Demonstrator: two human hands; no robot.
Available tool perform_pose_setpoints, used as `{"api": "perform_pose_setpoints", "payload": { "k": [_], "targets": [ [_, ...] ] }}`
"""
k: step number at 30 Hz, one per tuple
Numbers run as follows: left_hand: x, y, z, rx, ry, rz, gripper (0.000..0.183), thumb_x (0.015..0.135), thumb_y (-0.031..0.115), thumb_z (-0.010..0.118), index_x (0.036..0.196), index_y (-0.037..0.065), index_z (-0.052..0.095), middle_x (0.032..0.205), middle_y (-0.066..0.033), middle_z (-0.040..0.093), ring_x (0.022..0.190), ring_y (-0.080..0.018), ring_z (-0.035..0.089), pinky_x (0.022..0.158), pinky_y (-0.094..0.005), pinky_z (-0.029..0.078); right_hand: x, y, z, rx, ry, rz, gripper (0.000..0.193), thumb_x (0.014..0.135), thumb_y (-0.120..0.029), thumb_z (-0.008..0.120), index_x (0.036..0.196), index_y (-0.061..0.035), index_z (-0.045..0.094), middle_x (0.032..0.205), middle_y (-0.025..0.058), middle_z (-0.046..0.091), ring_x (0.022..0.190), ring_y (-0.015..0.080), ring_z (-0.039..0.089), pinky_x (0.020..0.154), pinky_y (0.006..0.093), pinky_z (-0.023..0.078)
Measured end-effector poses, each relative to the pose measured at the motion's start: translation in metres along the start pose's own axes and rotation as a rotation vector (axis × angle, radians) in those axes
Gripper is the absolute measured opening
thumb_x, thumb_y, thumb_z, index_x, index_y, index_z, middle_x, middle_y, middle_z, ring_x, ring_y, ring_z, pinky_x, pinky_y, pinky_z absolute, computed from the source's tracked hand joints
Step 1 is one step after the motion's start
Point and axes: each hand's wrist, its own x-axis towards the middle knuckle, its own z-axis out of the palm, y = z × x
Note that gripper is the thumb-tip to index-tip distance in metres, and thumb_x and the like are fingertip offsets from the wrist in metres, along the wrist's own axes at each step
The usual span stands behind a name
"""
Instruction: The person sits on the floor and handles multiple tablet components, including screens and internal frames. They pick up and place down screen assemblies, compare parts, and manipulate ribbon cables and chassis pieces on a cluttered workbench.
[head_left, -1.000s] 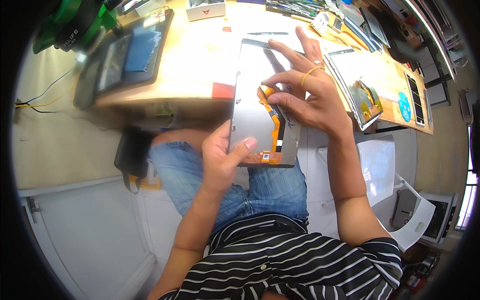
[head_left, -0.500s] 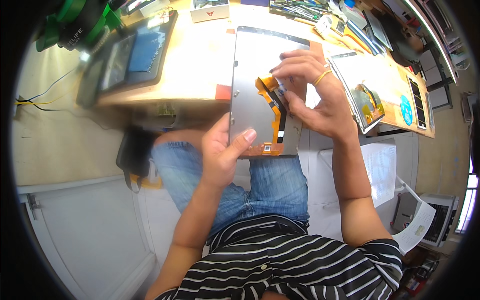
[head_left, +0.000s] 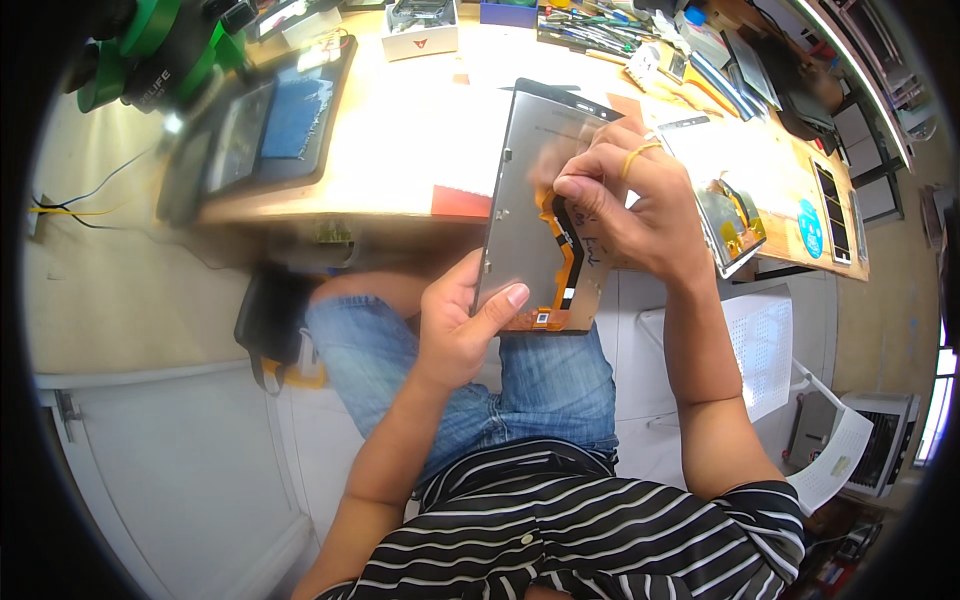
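My left hand (head_left: 455, 320) grips a grey-backed tablet display panel (head_left: 522, 220) by its lower left edge, thumb on the back and fingers behind. The panel is tilted, held above my lap at the table's front edge. Along its back runs an orange and black flex cable (head_left: 568, 262), with handwriting beside it. Over the cable's upper end my right hand (head_left: 645, 205) is closed in a pinch, a yellow band around one finger. Whatever lies between its thumb and fingertip is hidden.
A green and black microscope (head_left: 150, 50) stands at the far left, near a dark tablet with a blue cloth (head_left: 297, 112). Behind are a white box (head_left: 420, 40) and many hand tools (head_left: 595, 35). Another display panel (head_left: 735, 225) lies right, above a white perforated chair (head_left: 760, 345).
The panel has shifted right and slightly toward me, and it now leans more. My right hand's fingers have drawn from a looser spread into a tight pinch.
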Motion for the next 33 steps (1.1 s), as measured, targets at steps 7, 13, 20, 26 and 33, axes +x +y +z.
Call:
{"api": "perform_pose_setpoints", "payload": {
  "k": [7, 13, 20, 26, 33],
  "targets": [
    [0.004, -0.006, 0.0, -0.039, 0.016, -0.007, 0.034, 0.098, 0.006, 0.062, 0.129, -0.006, 0.057, 0.119, -0.0094, 0.066, 0.109, -0.0124, 0.061, 0.097, -0.0277, 0.047, -0.006, -0.01, -0.001, 0.433, -0.14, 0.511, 0.025, 0.098, -0.02, 0.069, 0.088, 0.0027, 0.067, 0.074, -0.0034, 0.061, 0.065, 0.0026, 0.052, 0.057, 0.0211, 0.044],
    [0.005, -0.012, -0.001, -0.004, -0.012, 0.014, 0.034, 0.098, 0.01, 0.064, 0.127, -0.006, 0.059, 0.116, -0.009, 0.066, 0.106, -0.0118, 0.061, 0.094, -0.0276, 0.048, -0.007, -0.005, 0.005, 0.492, 0.0, 0.543, 0.026, 0.096, -0.022, 0.071, 0.088, 0.0032, 0.068, 0.07, -0.0027, 0.062, 0.064, 0.0018, 0.052, 0.055, 0.0208, 0.043],
    [0.001, -0.019, -0.007, -0.03, 0.013, -0.021, 0.034, 0.098, 0.011, 0.065, 0.127, -0.006, 0.059, 0.115, -0.008, 0.067, 0.105, -0.0117, 0.061, 0.094, -0.027, 0.048, -0.004, 0.0, 0.004, 0.427, -0.133, 0.685, 0.03, 0.1, -0.027, 0.064, 0.088, 0.0, 0.069, 0.063, -0.0031, 0.06, 0.053, 0.0018, 0.047, 0.048, 0.0203, 0.037],
    [0.002, -0.022, -0.011, -0.119, 0.06, -0.033, 0.035, 0.096, 0.01, 0.066, 0.127, -0.004, 0.058, 0.117, -0.0078, 0.066, 0.107, -0.0115, 0.06, 0.097, -0.0279, 0.047, -0.01, 0.002, 0.015, 0.482, 0.246, 0.585, 0.028, 0.098, -0.021, 0.068, 0.082, 0.0019, 0.066, 0.058, -0.0032, 0.055, 0.053, 0.0032, 0.043, 0.047, 0.0251, 0.032],
    [0.004, -0.019, -0.012, -0.231, 0.148, 0.012, 0.036, 0.094, 0.006, 0.067, 0.128, -0.002, 0.058, 0.117, -0.0077, 0.066, 0.108, -0.0131, 0.061, 0.097, -0.0286, 0.046, -0.048, 0.009, 0.0, 0.616, 0.242, 0.802, 0.025, 0.095, -0.022, 0.071, 0.079, -0.0043, 0.065, 0.058, -0.0064, 0.051, 0.049, 0.0009, 0.04, 0.045, 0.0179, 0.032]
  ]
}}
